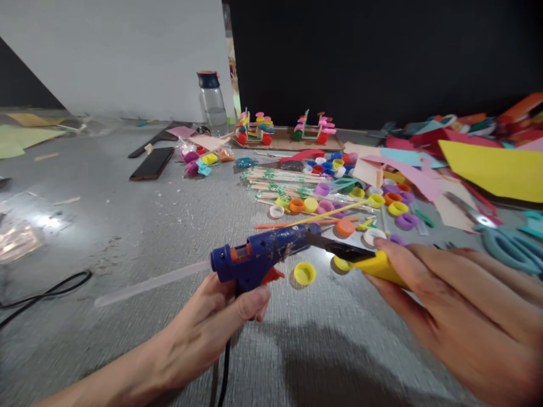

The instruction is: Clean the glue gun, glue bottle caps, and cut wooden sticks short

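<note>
My left hand (224, 316) is wrapped round the handle of a blue hot glue gun (267, 251), which points to the right. A clear glue stick (153, 284) sticks out of its back end. In my right hand (458, 305) is a yellow utility knife (384, 268), gripped between thumb and fingers. Its dark blade reaches the front of the glue gun and appears to touch it near the nozzle. A yellow bottle cap (304, 274) lies on the table just below the gun, and a white cap (374, 236) lies behind the knife.
Bottle caps, packed sticks (284, 186) and coloured paper (496, 172) cover the right and middle back. Blue scissors (504, 237) lie at right. Two small wheeled models stand on cardboard (284, 142). A bottle (213, 107) and phone (151, 164) are behind left; a black cable (46, 293) lies left.
</note>
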### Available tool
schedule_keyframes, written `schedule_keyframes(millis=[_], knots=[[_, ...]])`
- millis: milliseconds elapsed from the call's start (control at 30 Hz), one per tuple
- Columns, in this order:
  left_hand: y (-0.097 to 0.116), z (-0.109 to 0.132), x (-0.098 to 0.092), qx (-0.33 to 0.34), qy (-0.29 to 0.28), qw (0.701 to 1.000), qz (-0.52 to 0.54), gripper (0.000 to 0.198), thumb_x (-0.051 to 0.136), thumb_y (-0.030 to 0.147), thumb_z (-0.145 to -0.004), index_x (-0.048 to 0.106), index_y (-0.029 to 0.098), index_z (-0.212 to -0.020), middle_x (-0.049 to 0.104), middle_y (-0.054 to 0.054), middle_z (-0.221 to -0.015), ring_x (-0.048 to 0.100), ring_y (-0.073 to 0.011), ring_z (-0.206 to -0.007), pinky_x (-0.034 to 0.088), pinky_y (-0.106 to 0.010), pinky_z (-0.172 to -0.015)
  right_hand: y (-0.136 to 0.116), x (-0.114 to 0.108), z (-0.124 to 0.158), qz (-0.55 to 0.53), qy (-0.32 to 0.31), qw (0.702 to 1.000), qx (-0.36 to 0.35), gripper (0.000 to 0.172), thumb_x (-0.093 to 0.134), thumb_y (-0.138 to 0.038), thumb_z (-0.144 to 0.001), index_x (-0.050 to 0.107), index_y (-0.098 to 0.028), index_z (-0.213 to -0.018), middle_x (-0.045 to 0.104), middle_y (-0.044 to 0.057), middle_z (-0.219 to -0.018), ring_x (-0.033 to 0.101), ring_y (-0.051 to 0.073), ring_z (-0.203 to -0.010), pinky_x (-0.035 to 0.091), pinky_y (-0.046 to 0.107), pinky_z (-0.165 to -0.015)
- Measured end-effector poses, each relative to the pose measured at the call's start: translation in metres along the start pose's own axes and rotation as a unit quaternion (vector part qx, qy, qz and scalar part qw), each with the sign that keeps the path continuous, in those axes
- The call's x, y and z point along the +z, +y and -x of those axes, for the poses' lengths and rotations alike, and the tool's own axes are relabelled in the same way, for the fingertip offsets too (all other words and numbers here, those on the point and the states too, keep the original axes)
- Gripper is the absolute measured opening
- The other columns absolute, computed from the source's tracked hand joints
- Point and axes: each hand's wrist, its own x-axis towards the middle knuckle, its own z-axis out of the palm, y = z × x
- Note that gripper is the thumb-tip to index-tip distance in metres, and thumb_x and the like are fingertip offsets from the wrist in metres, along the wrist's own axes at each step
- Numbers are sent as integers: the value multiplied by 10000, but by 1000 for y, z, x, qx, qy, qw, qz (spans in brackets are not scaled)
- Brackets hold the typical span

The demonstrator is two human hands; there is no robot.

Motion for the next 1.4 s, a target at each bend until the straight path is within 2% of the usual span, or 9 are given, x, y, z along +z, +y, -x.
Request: schedule_keyframes(millis=[100, 300, 433, 567, 867, 1033, 1167, 1300, 1400], knots=[[-1, 0, 0, -5, 4, 1000, -13, 375, 654, 515, -850, 663, 219, -1079, 611, -13, -798, 494, -177, -728, 391, -276, -628, 3, -1, 4, 15, -44, 999, -22, 850, 847, -159, -765, 460, -180, -1522, 775, 79, -983, 703, 267, -751, 549, 420, -697], [-2, 1, -2, -7, 4, 1000, -13, 341, 654, 498, -854, 637, 219, -1050, 586, -1, -761, 486, -173, -718, 387, -280, -634, 10, -1, 2, -5, -37, 999, -30, 812, 846, -176, -772, 495, -200, -1503, 778, 58, -1000, 717, 263, -778, 566, 403, -697], [-7, -3, -7, 16, -53, 998, 10, 272, 621, 476, -909, 641, 205, -899, 557, 10, -720, 480, -154, -686, 390, -287, -661, 12, -3, 1, -8, -36, 998, -43, 816, 834, -177, -786, 475, -206, -1518, 784, 68, -998, 723, 275, -812, 573, 412, -735], [-16, -8, -10, 43, -112, 991, 56, 361, 592, 461, -949, 612, 182, -722, 561, -9, -699, 496, -151, -688, 397, -297, -679, 12, -4, -1, -7, -33, 998, -44, 731, 818, -166, -800, 535, -187, -1474, 780, 79, -980, 717, 260, -789, 568, 403, -744], [-21, -11, -8, 50, -147, 978, 141, 346, 605, 405, -963, 618, 163, -716, 544, 1, -665, 493, -135, -651, 392, -286, -655, 14, -9, -8, 14, -37, 995, -87, 526, 764, -265, -860, 621, -153, -1354, 786, 96, -919, 734, 290, -756, 580, 447, -762], [-17, -12, -7, 35, -179, 962, 202, 296, 628, 387, -949, 590, 163, -759, 523, 17, -647, 486, -126, -633, 381, -280, -636, 17, -10, -4, 37, -38, 995, -83, 562, 711, -289, -901, 565, -205, -1437, 794, 70, -954, 741, 291, -770, 574, 469, -808], [-18, -13, -6, 34, -175, 960, 215, 276, 619, 362, -959, 602, 158, -774, 529, 20, -646, 488, -120, -632, 382, -280, -649, 18, -11, -3, 39, -39, 992, -109, 630, 723, -243, -888, 522, -145, -1477, 793, 90, -935, 722, 288, -736, 565, 471, -800], [-20, -12, -6, 37, -151, 967, 202, 218, 632, 374, -955, 647, 167, -888, 549, 25, -655, 491, -126, -636, 367, -285, -644, 17, -12, -6, 43, -42, 992, -112, 594, 700, -255, -911, 531, -123, -1465, 790, 100, -945, 720, 291, -739, 570, 469, -787], [-21, -11, -7, 37, -132, 980, 146, 285, 612, 391, -969, 642, 164, -799, 570, 7, -683, 496, -133, -669, 361, -293, -657, 16, -10, -8, 47, -35, 991, -123, 593, 714, -289, -906, 547, -106, -1445, 790, 112, -897, 725, 293, -705, 583, 461, -753]])
